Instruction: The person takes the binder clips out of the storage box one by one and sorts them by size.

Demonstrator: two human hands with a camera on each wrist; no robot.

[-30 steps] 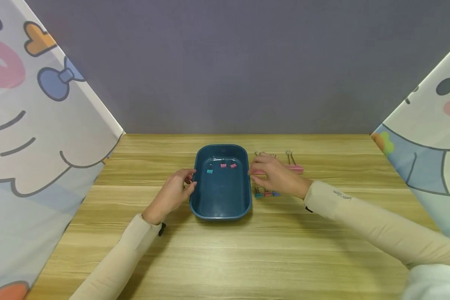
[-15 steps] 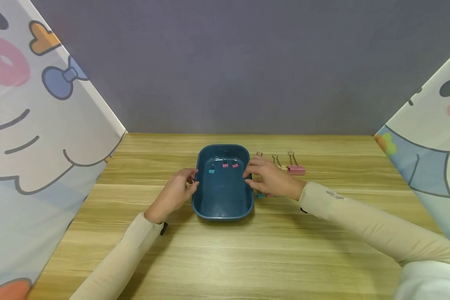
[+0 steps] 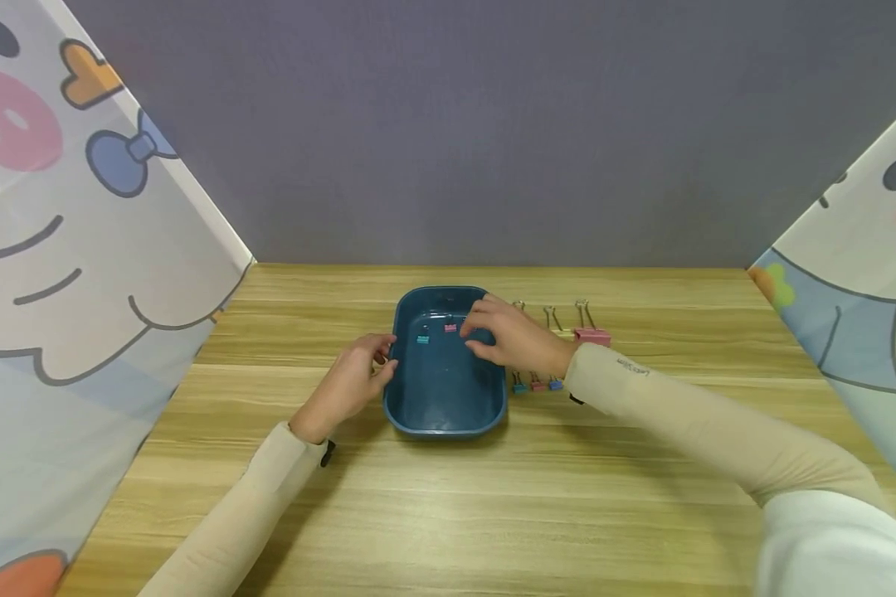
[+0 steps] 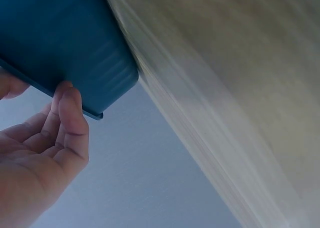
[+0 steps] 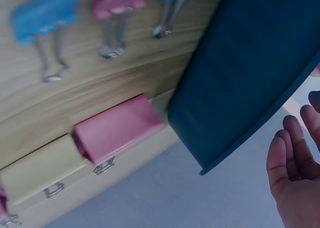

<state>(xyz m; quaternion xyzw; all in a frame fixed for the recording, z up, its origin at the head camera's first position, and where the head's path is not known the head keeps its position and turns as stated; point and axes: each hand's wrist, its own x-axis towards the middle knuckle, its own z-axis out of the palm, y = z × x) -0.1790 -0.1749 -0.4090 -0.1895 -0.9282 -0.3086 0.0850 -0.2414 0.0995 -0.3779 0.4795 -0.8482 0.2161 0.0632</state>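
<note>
The wooden table [image 3: 493, 497] bears a blue tray [image 3: 443, 398] at its middle, long axis running away from the person. The left hand [image 3: 351, 383] grips its left rim with curled fingers. The right hand [image 3: 511, 336] hovers over the tray's far right corner, fingers loosely bent, holding nothing visible. Small binder clips [image 3: 535, 384] lie just right.

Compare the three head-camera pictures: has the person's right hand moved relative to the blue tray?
Yes. The right hand has moved left, from beside the blue tray and above the small clips to over the tray's far right part.
</note>
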